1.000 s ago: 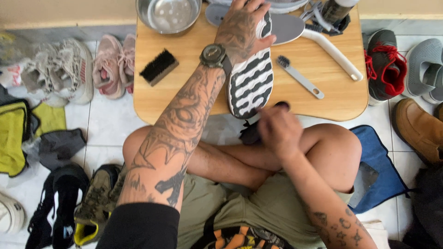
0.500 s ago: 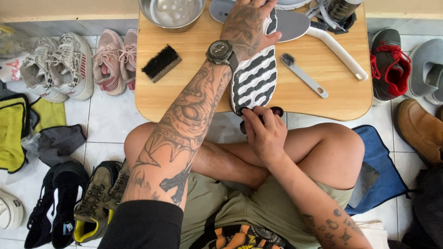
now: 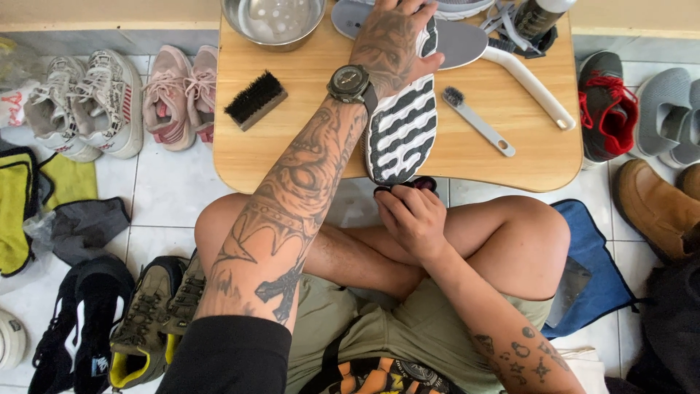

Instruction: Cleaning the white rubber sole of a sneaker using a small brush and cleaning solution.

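Observation:
My left hand (image 3: 390, 44) presses down on a shoe (image 3: 402, 124) that lies sole up on the low wooden table (image 3: 306, 146); its black and white tread faces me and its heel hangs over the near edge. My right hand (image 3: 412, 215) is just below that heel, fingers pinched on a small dark cloth (image 3: 423, 182) that touches the end of the sole. A watch sits on my left wrist. I sit cross-legged with my knees under the table edge.
On the table lie a black brush (image 3: 255, 98), a metal bowl (image 3: 275, 20), a small grey brush (image 3: 477, 120), a white long-handled brush (image 3: 536, 84) and a grey insole (image 3: 456, 40). Shoes line the tiled floor left and right. A blue mat (image 3: 590, 277) lies to my right.
My right hand has risen from my lap to the heel of the shoe, carrying the dark cloth with it. My left hand stays on the shoe.

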